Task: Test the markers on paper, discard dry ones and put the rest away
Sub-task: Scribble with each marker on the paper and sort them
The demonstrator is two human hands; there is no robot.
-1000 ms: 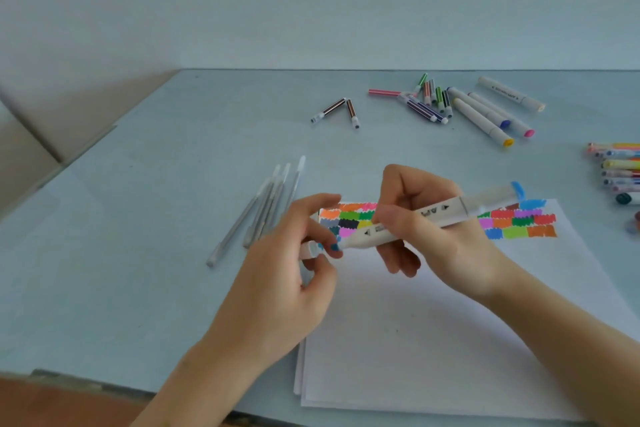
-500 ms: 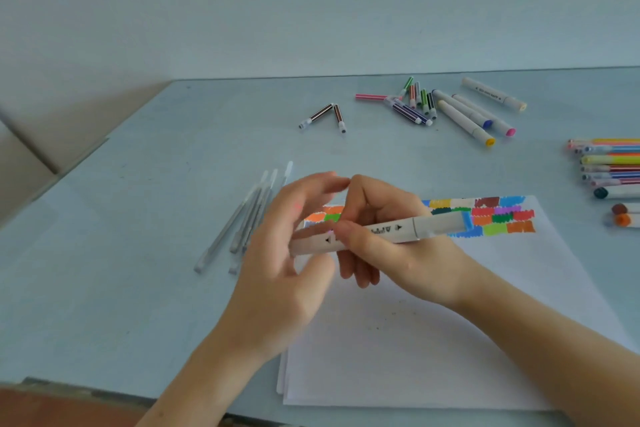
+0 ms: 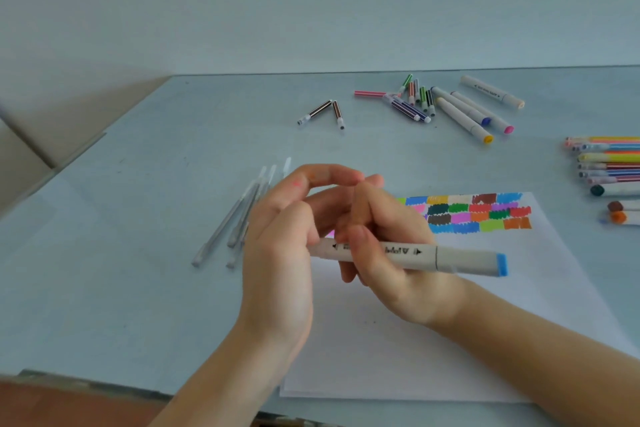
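My right hand [image 3: 398,288] grips a thick grey-white marker [image 3: 460,258] by its barrel, held level above the white paper [image 3: 415,340]. Its blue-ended cap points right. The marker's left end is hidden behind my left hand [image 3: 277,253], whose palm lies against that end. My left fingers arch loosely over my right fingers and hold nothing that I can see. Rows of colour test patches [image 3: 485,215] fill the top of the paper.
Several clear thin pens [image 3: 235,218] lie left of the paper. Thick markers [image 3: 464,111] and small striped markers [image 3: 412,100] lie at the back, with two brown ones [image 3: 322,111] apart. Coloured pens [image 3: 609,159] and more markers [image 3: 620,211] line the right edge.
My left fingers let go of the marker's left end and spread open, with the palm now against it. My right hand tilted the marker level and lowered it.
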